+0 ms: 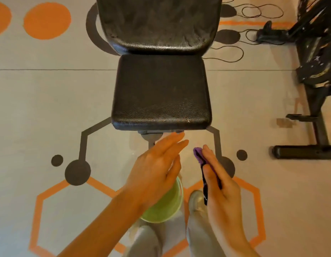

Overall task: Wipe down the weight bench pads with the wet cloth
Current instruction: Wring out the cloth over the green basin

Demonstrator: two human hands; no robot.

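Fingers, right: thumb and fingers of my right hand (221,184) pinch the cloth (201,160), which runs folded along the palm; a purple tip sticks out at 12 o'clock past my fingertips.
Fingers, left: my left hand (155,169) holds nothing, fingers straight and close together, pointing to 1 o'clock at the seat's near edge; it hovers, touching nothing I can see.
Cloth, place: in my right hand, at 5 o'clock from the seat pad (161,91), short of its front edge and not yet on it.
Cloth, handling: I judge it light, limp and wet, so it should drape and cling; bunched like this it wipes a narrow strip. Better to open it flat under the palm and press with straight fingers.
Pads: the seat pad is at centre, the back pad (159,23) beyond it at 12 o'clock, a narrow gap between them. Both are black grained vinyl, likely soft under pressure and slick once damp.
Grip risk: a wet cloth may slide out of a loose pinch, so keep the thumb on it.
Bowl: a green bowl (166,206) sits on the floor (49,108) under my left wrist, at 6 o'clock from the seat.
Progress: wiping looks not yet started on the seat.
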